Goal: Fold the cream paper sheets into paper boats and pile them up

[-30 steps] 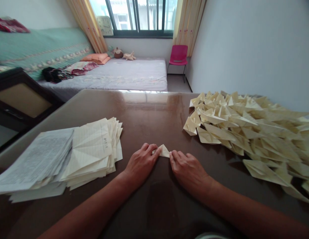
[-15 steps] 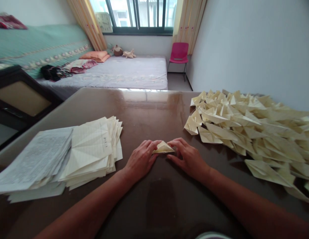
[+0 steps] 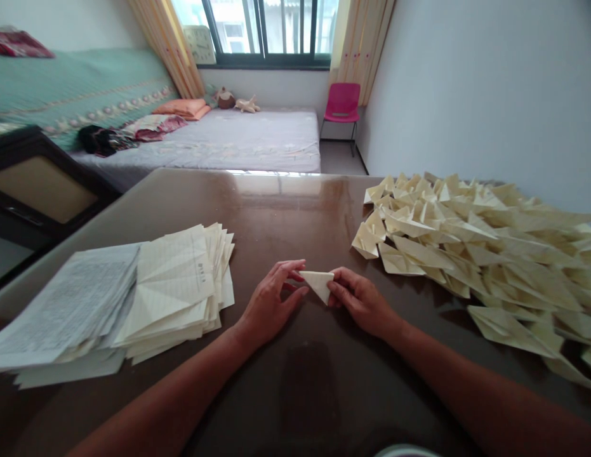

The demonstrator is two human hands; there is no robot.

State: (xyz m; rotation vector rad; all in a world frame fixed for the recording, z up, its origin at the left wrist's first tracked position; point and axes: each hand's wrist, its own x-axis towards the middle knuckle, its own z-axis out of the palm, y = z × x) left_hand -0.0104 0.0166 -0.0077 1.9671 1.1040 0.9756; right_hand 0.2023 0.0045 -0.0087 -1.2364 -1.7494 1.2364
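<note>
A small cream sheet of folded paper [image 3: 318,284], now a triangle with one point downward, is pinched at its right side by my right hand [image 3: 359,297]. My left hand [image 3: 275,297] is at the paper's left corner, thumb and fingers apart; whether a fingertip touches the corner I cannot tell. Left of my hands lies a stack of creased, lined cream sheets [image 3: 174,273]. A large heap of folded paper boats [image 3: 466,235] covers the table to the right.
A pile of grey printed sheets [image 3: 80,304] overlaps the cream stack's left side on the brown table [image 3: 285,222]. A round rim [image 3: 405,450] shows at the bottom edge. Beyond the table are a bed [image 3: 257,136] and a pink chair [image 3: 343,101].
The folded paper has turned from point up to point down. My right hand has closed on its right side, and my left fingers have come away from its left part.
</note>
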